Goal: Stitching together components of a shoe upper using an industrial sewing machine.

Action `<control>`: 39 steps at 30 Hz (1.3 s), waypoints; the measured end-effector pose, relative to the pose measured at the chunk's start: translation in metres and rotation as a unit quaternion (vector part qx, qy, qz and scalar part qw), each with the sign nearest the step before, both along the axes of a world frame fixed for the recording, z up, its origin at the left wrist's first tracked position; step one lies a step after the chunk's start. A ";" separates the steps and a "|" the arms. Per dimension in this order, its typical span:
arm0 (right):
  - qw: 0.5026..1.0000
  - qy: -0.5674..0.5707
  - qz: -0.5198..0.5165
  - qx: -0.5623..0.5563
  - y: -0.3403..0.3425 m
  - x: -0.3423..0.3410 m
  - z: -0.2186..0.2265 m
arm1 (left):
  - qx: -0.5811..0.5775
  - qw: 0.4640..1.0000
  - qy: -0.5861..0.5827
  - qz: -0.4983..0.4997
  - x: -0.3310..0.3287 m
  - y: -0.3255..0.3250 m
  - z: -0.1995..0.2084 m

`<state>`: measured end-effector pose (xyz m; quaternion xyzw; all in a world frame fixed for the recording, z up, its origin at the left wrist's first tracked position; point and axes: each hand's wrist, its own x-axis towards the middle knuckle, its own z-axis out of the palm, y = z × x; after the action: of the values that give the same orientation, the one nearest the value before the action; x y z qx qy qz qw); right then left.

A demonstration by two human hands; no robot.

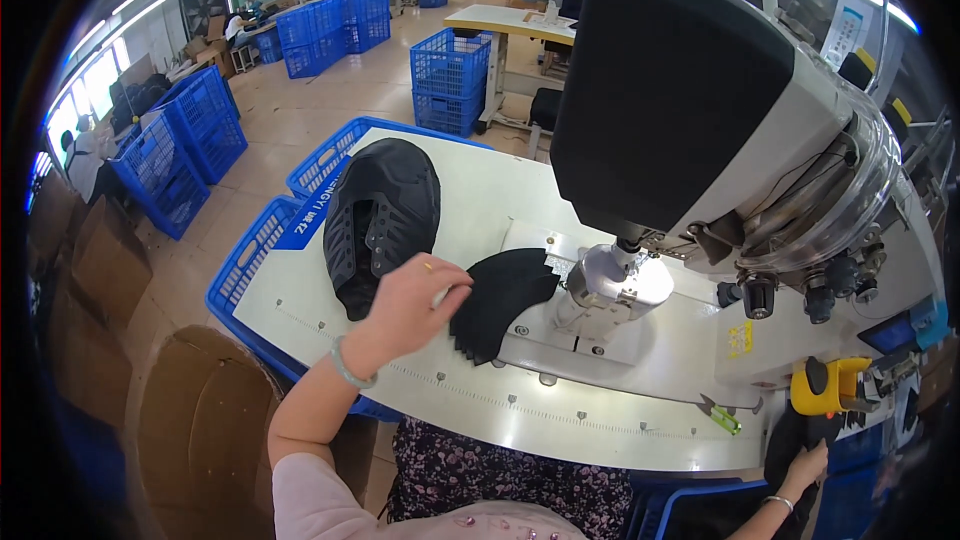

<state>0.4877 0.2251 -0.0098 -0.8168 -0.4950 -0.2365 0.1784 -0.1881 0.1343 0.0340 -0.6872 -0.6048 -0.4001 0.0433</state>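
My left hand [415, 305], with a bracelet at its wrist, is raised over the white sewing table [560, 435], fingers curled together. A small pale spot shows at the fingertips; what it is, I cannot make out. Just right of this hand lies a fanned stack of black cut pieces [505, 300] with notched edges. Behind it, a black shoe upper [385, 210] with eyelets lies on the table. At the far right, below the table's edge, my right hand [808, 465] grips a dark, soft black piece [787, 440]; its shape is partly hidden.
The sewing machine [690, 100] overhangs the table, its lit post [615, 285] beside the stack. Green thread snips [722, 418] lie near the right edge, close to a yellow holder [828, 385]. Blue crates [255, 250] and a cardboard box [205, 420] stand left.
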 end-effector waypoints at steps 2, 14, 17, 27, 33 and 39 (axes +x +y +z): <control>0.998 0.054 0.016 0.008 -0.007 0.011 0.002 | -0.024 0.999 0.005 -0.029 0.014 0.008 -0.004; 0.905 0.027 0.328 -0.269 -0.122 -0.196 0.148 | -0.231 0.966 0.103 0.061 0.059 0.077 -0.067; 0.791 0.104 0.583 -0.154 -0.094 -0.225 0.118 | -0.157 0.980 0.112 0.043 0.064 0.081 -0.080; 0.650 -0.084 0.704 -0.273 -0.008 -0.326 0.030 | -0.072 0.983 -0.116 -0.124 0.061 0.064 -0.047; 0.640 -0.148 0.753 0.026 -0.012 -0.335 0.087 | -0.074 0.898 -0.395 -0.177 0.043 0.027 0.018; 0.675 -0.154 0.716 0.085 0.016 -0.346 0.092 | -0.042 0.969 -0.124 -0.209 0.072 0.013 0.065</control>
<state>0.1415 0.2408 0.0818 -0.1454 -0.9267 -0.1997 0.2832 -0.1156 0.1473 0.0993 -0.7447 -0.4646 -0.4564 -0.1456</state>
